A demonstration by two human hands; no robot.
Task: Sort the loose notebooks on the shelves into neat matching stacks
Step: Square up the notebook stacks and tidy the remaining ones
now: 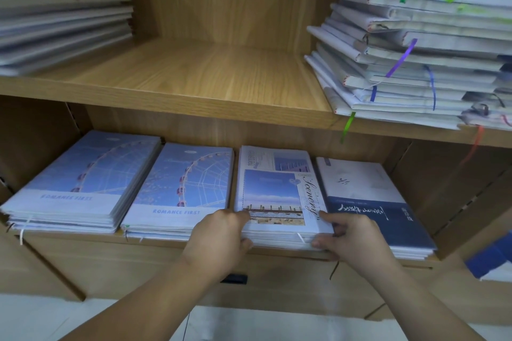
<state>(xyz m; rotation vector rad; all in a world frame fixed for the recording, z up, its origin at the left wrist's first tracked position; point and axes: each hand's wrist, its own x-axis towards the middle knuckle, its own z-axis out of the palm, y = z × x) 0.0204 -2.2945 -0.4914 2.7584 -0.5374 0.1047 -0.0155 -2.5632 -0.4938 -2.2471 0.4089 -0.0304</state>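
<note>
Four notebook stacks lie side by side on the lower shelf point(277, 253). The third from the left is the "Scenery" stack point(273, 191), with a sky photo on its cover. My left hand point(221, 235) grips its front left corner, fingers on top and thumb under the edge. My right hand point(349, 238) grips its front right corner the same way. To the left lie two "Romance First" ferris-wheel stacks point(182, 191) point(80, 183). On the right sits a white and navy stack point(371, 202).
The upper shelf point(194, 83) has bare wood in its middle. A tall untidy pile of notebooks with coloured ribbons point(415, 50) overhangs its right front edge, and a blurred pile point(61, 8) sits at upper left. A blue object point(490, 257) shows at the right edge.
</note>
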